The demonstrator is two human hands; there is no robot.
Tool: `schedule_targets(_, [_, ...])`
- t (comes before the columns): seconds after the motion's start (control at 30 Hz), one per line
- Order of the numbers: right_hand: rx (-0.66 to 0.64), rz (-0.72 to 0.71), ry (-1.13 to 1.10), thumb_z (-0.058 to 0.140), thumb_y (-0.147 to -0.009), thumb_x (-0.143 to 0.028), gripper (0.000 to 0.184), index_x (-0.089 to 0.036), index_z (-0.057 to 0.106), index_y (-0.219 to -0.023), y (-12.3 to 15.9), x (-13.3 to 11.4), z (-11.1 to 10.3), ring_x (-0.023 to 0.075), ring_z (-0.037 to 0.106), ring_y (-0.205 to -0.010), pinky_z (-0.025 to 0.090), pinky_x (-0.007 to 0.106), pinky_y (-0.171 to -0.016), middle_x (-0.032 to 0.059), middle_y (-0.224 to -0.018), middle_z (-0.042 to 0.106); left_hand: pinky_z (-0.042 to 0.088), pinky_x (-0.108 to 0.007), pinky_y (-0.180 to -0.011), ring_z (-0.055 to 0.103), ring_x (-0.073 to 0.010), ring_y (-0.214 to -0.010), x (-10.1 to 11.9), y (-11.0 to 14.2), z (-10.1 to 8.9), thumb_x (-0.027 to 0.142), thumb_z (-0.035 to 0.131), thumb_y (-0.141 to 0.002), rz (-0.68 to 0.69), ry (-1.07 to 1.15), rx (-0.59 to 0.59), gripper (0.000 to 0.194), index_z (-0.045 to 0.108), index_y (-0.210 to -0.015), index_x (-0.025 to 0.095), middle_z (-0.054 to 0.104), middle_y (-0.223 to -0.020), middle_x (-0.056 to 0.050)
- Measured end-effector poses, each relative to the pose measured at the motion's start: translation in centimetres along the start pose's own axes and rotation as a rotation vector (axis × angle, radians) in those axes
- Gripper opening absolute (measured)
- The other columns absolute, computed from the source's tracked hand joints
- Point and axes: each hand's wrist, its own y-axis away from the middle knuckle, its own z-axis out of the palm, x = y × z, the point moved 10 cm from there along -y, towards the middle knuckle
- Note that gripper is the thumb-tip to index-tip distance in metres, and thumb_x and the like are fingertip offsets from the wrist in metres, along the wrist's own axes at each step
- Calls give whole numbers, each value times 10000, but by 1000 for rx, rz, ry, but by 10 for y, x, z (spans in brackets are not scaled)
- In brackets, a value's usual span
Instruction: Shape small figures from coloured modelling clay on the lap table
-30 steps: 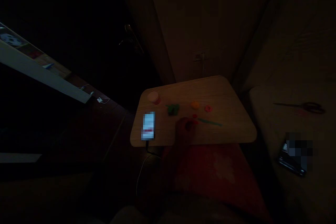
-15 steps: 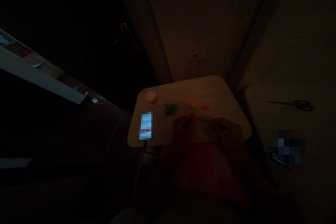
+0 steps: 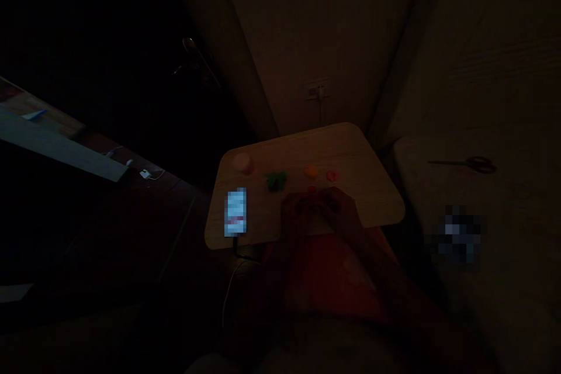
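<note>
The room is very dark. A small wooden table [image 3: 368,187] stands before me. My left hand [image 3: 298,213] and my right hand [image 3: 339,210] meet at its near edge, fingers curled together; what they hold is hidden. Just beyond them lies a small red bit [image 3: 311,189]. Farther back sit a green lump [image 3: 275,181], an orange lump [image 3: 311,171] and a red ring-like piece [image 3: 332,175]. A pale pink round lid or cup [image 3: 242,162] stands at the back left of the table.
A lit phone [image 3: 235,211] lies on the table's left side with a cable [image 3: 228,292] hanging down. Scissors [image 3: 471,163] and a dark device [image 3: 458,234] lie on the pale surface to the right. A wall socket [image 3: 318,90] and a door handle [image 3: 195,58] are behind.
My right hand came in from the right and moved left to meet my left hand over the green strip, which no longer shows. The view has shifted.
</note>
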Motion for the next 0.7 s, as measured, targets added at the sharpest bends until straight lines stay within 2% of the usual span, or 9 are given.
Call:
schedule_targets(0.13, [29, 125, -85, 679, -890, -389, 193, -223, 750, -958, -1, 10, 0, 230, 719, -789, 569, 349, -735, 81, -931, 798, 573, -389, -944, 723, -230, -976, -3, 1, -3, 264, 735, -902, -33, 77, 27, 167, 814, -1040, 212, 791, -1037, -85])
schedule_targets(0.27, [75, 201, -158, 732, -838, -421, 222, -212, 759, -909, -2, 18, -2, 235, 728, -766, 572, 346, -712, 82, -896, 806, 578, -358, -916, 727, -213, -956, -1, -3, -1, 266, 708, -912, -33, 153, -10, 135, 817, -964, 205, 788, -1006, -78])
schedule_targets(0.5, [32, 255, -286, 772, -776, -406, 216, -217, 767, -880, -5, 32, 7, 244, 743, -786, 598, 353, -715, 73, -879, 814, 561, -335, -880, 721, -206, -917, 3, -14, 2, 277, 760, -862, -11, 142, -98, 90, 780, -902, 199, 788, -948, -57])
schedule_targets(0.7, [30, 230, -312, 741, -813, -454, 246, -218, 775, -876, -3, 30, 7, 238, 744, -778, 601, 355, -726, 79, -876, 813, 551, -306, -829, 709, -195, -882, 7, -16, 4, 288, 757, -854, 30, 129, -90, 103, 748, -893, 194, 768, -928, -52])
